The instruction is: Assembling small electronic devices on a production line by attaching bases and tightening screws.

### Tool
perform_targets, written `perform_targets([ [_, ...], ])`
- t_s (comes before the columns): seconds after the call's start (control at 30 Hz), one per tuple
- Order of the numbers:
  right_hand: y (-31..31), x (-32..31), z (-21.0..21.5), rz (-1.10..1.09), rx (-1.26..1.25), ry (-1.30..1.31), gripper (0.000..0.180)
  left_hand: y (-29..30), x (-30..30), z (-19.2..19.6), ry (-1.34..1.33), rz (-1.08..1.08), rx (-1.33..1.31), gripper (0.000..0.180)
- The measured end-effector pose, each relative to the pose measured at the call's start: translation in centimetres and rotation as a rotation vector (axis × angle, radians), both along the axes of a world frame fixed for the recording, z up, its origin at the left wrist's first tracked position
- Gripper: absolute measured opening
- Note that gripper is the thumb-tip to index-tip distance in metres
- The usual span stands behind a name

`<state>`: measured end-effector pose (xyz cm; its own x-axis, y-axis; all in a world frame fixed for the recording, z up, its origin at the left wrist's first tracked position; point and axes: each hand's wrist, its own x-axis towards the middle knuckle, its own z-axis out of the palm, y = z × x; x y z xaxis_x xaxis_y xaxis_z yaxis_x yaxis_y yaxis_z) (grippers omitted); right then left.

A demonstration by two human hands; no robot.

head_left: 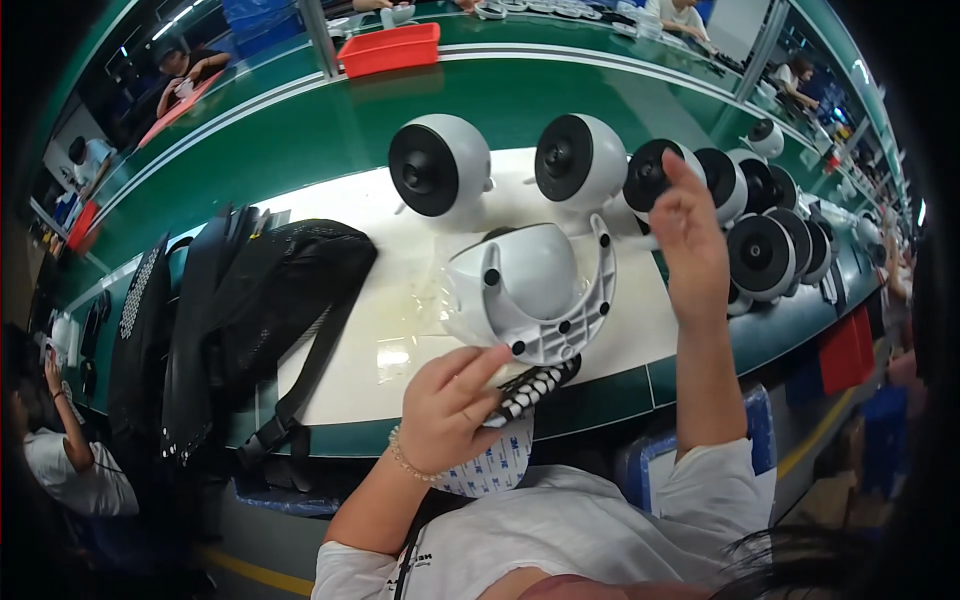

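Observation:
On the white work surface in front of me lies a white rounded device [540, 265], tipped over. Its curved white stand [545, 340] faces me, with several round black pads stuck along it. My left hand [450, 405] is closed on an adhesive pad sheet [490, 462], whose white backing carries blue print. A black part with white round spots [535, 390] shows above the fingers. The left fingertips reach the stand's near edge. My right hand [690, 235] is raised right of the device, index finger stretched up and the others partly bent; I see nothing held in it.
Two similar white devices with black round fronts [425, 168] stand behind, and several more [765, 255] crowd the right. Black mesh bags with straps [280, 290] cover the left. A red tray [390, 50] sits on the far ledge. Other people work around the benches.

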<state>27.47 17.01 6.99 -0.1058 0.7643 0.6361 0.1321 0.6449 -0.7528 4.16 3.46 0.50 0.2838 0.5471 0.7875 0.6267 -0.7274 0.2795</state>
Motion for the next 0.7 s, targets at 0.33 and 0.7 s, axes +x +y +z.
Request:
perform_targets([
  [0.33,-8.9,-2.6,-5.3,0.064,-0.03,-0.173,0.012,0.4,0.7,-0.5,-0.101,0.022,-0.093,0.031],
  [0.7,-10.9,-2.8,-6.5,-0.378,0.329,-0.621,0.019,0.3,0.9,-0.4,-0.115,0.059,-0.138,0.029],
])
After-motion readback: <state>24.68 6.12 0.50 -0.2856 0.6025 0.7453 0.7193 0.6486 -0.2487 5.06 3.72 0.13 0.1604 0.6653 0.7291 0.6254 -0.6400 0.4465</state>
